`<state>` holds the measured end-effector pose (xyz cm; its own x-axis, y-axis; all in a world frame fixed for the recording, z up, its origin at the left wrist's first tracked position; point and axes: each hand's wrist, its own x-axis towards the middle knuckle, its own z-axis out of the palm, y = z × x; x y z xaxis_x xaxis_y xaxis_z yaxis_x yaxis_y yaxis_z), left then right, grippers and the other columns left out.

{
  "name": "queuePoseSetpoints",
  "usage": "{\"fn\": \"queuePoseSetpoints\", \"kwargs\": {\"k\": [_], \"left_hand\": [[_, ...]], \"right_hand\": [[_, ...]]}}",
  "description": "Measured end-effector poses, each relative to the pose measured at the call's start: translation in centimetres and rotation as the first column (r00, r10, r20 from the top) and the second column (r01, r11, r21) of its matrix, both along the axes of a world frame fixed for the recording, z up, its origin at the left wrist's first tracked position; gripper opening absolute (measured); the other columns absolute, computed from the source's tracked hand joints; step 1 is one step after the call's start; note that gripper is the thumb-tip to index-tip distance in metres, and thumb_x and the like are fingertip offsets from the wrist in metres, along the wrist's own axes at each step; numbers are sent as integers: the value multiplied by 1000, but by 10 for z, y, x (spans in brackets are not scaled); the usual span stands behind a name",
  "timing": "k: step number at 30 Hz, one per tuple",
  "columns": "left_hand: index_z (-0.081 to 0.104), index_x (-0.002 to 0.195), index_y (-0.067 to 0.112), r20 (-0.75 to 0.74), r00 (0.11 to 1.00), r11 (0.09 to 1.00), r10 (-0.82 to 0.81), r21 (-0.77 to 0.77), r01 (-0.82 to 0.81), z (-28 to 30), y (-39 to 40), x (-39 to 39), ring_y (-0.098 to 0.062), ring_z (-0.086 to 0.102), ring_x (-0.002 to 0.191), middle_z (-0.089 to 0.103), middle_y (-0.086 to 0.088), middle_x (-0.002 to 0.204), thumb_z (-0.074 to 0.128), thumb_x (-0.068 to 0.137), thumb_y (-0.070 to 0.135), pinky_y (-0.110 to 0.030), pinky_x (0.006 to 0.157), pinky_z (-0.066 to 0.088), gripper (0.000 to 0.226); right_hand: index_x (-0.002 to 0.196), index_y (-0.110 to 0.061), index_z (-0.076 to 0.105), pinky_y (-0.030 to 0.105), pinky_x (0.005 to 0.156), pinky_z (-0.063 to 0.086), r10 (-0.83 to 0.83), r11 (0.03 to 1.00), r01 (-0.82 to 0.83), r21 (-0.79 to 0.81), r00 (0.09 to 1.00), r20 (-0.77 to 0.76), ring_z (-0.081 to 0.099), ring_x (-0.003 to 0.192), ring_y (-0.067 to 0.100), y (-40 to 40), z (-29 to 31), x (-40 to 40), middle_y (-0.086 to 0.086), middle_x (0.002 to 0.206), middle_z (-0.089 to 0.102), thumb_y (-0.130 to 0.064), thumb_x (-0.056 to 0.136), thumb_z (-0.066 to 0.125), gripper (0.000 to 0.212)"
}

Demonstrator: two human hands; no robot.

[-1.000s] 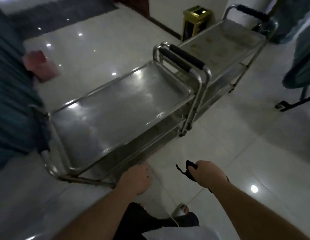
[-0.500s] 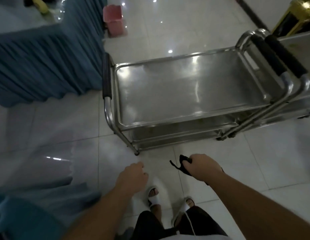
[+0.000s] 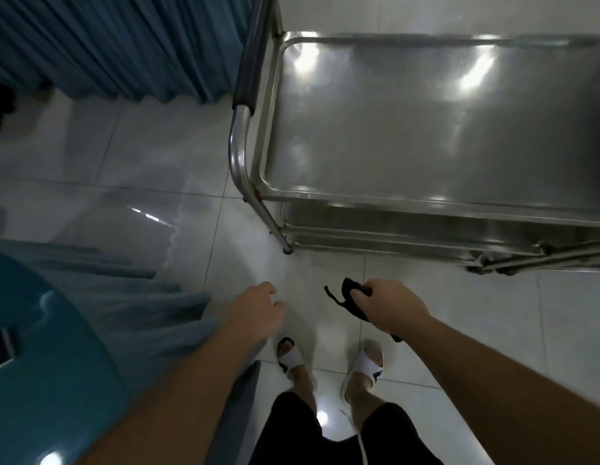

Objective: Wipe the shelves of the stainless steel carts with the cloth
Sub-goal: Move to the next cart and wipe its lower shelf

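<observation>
Blue pleated skirting upper left, teal tabletop lower left, glossy tile floor, white slides bottom center.

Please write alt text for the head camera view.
A person stands before a stainless steel cart, right hand gripping a dark cloth, left hand empty and loosely curled. Blue draped fabric hangs left of the cart.

Glossy steel cart; soft dark cloth
</observation>
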<state>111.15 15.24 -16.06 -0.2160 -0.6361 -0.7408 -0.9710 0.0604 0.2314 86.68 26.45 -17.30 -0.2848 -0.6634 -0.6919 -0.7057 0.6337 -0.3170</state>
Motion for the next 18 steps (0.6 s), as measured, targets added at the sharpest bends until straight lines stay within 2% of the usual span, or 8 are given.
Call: {"fn": "queuePoseSetpoints", "kwargs": {"k": [2, 5, 8, 11, 14, 16, 18], "left_hand": [[52, 150, 24, 1, 1000, 1000, 9, -20, -9, -21, -7, -1, -23, 62, 122, 62, -5, 143, 54, 105, 32, -31, 91, 45, 46], [54, 146, 26, -42, 997, 997, 61, -38, -63, -63, -27, -2, -24, 64, 117, 64, -2, 138, 57, 102, 34, -33, 90, 47, 44], [53, 144, 31, -115, 984, 989, 138, -36, -142, -111, -53, -3, -22, 64, 110, 61, 2, 137, 54, 102, 39, -35, 92, 52, 43], [57, 136, 36, -248, 937, 954, 245, -109, -278, -154, -81, -5, -15, 67, 97, 66, 7, 126, 52, 101, 44, -35, 84, 57, 36], [55, 142, 31, -360, 893, 904, 270, -225, -364, -195, -112, -12, -13, 63, 108, 62, 9, 130, 55, 104, 49, -35, 91, 52, 42], [51, 147, 27, -423, 867, 870, 265, -282, -404, -219, -130, -18, -12, 59, 116, 58, 7, 136, 59, 103, 51, -33, 96, 50, 51], [50, 149, 25, -508, 810, 833, 292, -282, -476, -240, -143, -23, -11, 57, 123, 55, 7, 141, 64, 100, 52, -32, 98, 50, 58]], "right_hand": [[79, -23, 65, 39, 64, 59, 3, 1000, -3, 1, 1000, 15, 66, 60, 18, -8, -22, 2, 2, 65, 67, -61, 100, 43, 48], [81, -24, 64, 42, 68, 62, -3, 1000, 2, 6, 999, 36, 67, 62, 19, -26, -58, 7, 1, 67, 67, -61, 100, 44, 46], [84, -26, 64, 33, 55, 52, -39, 998, 41, -41, 999, 32, 66, 63, 18, -53, -101, 10, 0, 69, 66, -60, 101, 46, 42], [90, -28, 64, 28, 49, 43, -69, 995, 70, -74, 997, 21, 66, 63, 17, -81, -140, 13, -2, 73, 66, -63, 101, 43, 42], [93, -25, 68, 34, 63, 54, -136, 987, 143, -67, 986, 92, 70, 73, 25, -115, -170, 17, 4, 84, 71, -65, 101, 42, 48], [91, -24, 71, 37, 71, 58, -170, 972, 191, -137, 973, 155, 70, 75, 27, -138, -187, 19, 5, 83, 73, -64, 100, 44, 49], [79, -24, 69, 33, 61, 53, -167, 945, 213, -247, 967, 194, 69, 66, 22, -158, -200, 22, 1, 71, 71, -62, 99, 45, 49]]}}
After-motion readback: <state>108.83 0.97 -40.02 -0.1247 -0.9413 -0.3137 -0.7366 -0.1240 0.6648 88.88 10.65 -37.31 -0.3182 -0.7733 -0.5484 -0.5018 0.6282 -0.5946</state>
